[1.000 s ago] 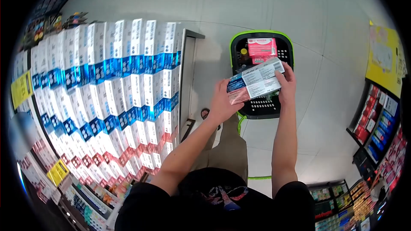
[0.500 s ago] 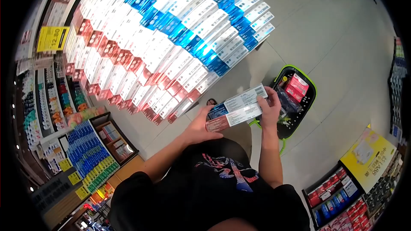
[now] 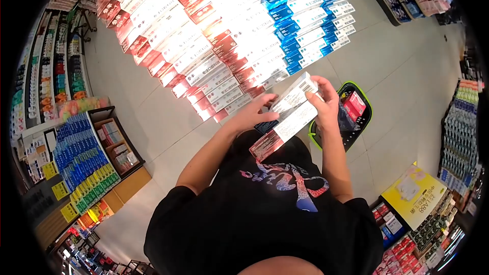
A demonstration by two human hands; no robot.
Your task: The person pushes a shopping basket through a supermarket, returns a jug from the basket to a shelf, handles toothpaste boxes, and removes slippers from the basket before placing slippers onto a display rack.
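Two long, slim cartons are held together in front of my chest, a red-and-white carton and a blue-and-white carton alongside it. My right hand grips both at their upper right end, thumb across the printed faces. At the blue-and-white carton's left side is my left hand, thumb and fingers apart; whether its fingertips touch the carton is hard to tell. Beyond my hands rises a big stepped stack of similar cartons, with red-ended and blue-ended rows.
A black shopping basket with a green rim stands on the floor to my right, holding a red package and a dark bag. Shelves of blue and green boxes are at left. A yellow sign tops a display at lower right.
My left hand has loosened from the cartons' lower end and its fingers have spread. The cartons have tilted more steeply in my right hand. The whole view has turned and shifted.
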